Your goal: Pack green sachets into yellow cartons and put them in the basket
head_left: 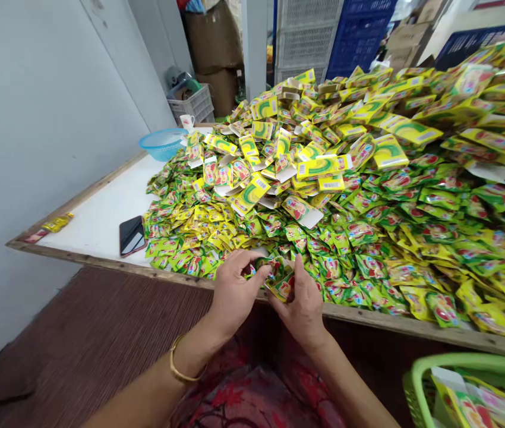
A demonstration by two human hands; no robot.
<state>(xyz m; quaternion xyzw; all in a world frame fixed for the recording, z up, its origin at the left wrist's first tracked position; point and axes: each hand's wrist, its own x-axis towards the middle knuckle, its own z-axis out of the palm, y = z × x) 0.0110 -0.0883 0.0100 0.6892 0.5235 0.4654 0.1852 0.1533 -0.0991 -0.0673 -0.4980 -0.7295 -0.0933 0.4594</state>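
At the table's front edge, my left hand (237,291) pinches a small green packet (271,267) between thumb and fingers. Close beside it, my right hand (302,300) holds a yellow box (283,286) with fruit pictures. The packet is at the upper end of the box, partly covered by my fingers. Around and behind both hands lie many green packets (362,233) and yellow packets (217,221). Farther back, a heap of yellow boxes (252,193), several with white flaps standing open, rests on the packets.
A dark phone (132,236) lies on the white table (96,208) at the left, with a yellow wrapper (57,223) near the corner. Behind are a blue basket (162,144), a white mug (187,122) and stacked crates (308,35). A green basket (417,380) holding boxes stands at lower right.
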